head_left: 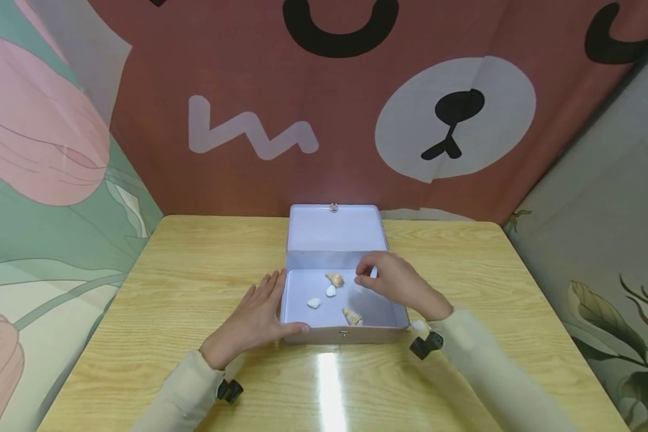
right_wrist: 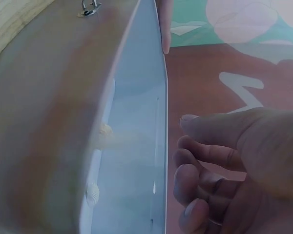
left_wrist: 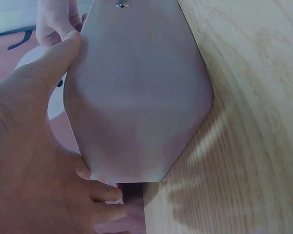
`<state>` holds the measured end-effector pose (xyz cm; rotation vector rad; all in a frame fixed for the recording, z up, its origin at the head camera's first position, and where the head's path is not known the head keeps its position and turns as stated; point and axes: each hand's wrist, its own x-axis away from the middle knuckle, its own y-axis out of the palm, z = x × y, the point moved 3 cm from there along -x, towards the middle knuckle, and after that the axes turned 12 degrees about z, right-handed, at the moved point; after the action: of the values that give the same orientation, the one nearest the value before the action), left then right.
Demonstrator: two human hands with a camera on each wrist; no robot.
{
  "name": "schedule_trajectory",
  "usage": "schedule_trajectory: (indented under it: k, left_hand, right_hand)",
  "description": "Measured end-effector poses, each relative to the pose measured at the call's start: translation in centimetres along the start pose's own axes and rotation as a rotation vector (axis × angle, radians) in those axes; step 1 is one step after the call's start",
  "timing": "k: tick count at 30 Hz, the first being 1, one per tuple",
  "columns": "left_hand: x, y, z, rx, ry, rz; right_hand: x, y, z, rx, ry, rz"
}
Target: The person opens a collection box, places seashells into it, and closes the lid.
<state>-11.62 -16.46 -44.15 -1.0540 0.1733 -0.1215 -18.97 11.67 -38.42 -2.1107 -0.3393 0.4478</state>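
An open metal box (head_left: 345, 336) with a pale lilac inside holds several seashells. Toward its back lies a tan spiky shell (head_left: 335, 279), with a small white shell (head_left: 331, 291) just in front. Another white shell (head_left: 314, 303) is further left, and a ridged cone-shaped shell (head_left: 352, 317) sits by the front wall. My left hand (head_left: 256, 318) rests against the box's left side, fingers extended, thumb on the front rim. Over the box's right part hovers my right hand (head_left: 394, 282), loosely curled; the right wrist view shows nothing between thumb and fingers (right_wrist: 188, 180).
The box's lid (head_left: 335, 228) stands raised at the back, with a small metal clasp (head_left: 333, 207) on its edge. Beneath is a wood-grain table (head_left: 205, 264). A brown cloth with a bear face (head_left: 453, 120) hangs behind it, and printed cloths flank both sides.
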Motion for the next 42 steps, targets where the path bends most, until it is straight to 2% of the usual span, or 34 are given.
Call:
schedule_trajectory:
  k: [9,21,27,36,42]
  left_hand:
    - [0.0,-0.1,0.2,0.008,-0.007,-0.001]
    - [0.1,-0.2,0.4,0.001,-0.015,-0.009]
    - [0.2,-0.2,0.3,0.007,-0.016,-0.014]
    - [0.3,-0.2,0.2,0.01,0.007,-0.002]
    - [0.2,0.0,0.2,0.014,0.014,-0.001]
  right_hand:
    - [0.2,-1.3,0.8,-0.023,0.072,0.014]
    - [1.7,-3.4,4.1,-0.035,0.107,0.085]
    - [3.0,-4.4,6.1,-0.024,0.158,0.107]
    - [5.3,-4.5,9.0,-0.028,0.222,0.094]
    - [7.5,-3.9,10.7,-0.032,0.259,0.043]
